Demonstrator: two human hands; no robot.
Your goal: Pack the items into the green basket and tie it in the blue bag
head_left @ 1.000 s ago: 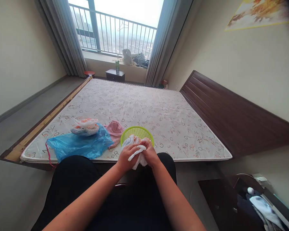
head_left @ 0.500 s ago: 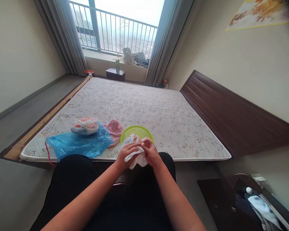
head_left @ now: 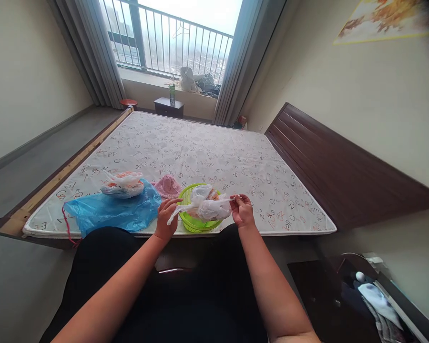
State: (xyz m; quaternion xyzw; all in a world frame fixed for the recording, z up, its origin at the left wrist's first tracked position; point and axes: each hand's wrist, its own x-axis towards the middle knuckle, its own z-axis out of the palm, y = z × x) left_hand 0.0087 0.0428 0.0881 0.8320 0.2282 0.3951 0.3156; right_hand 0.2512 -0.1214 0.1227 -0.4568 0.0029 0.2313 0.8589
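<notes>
White plastic bag (head_left: 213,210) held over green basket (head_left: 195,224), its ends clamped in grip of left hand (head_left: 167,220) and right hand (head_left: 242,211).

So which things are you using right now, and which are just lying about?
In use, it seems:
left hand
right hand
white plastic bag between them
lime-green basket right by it

Probably just lying about:
blue plastic bag
second white bag on top of that
pink cloth
red stool
</notes>
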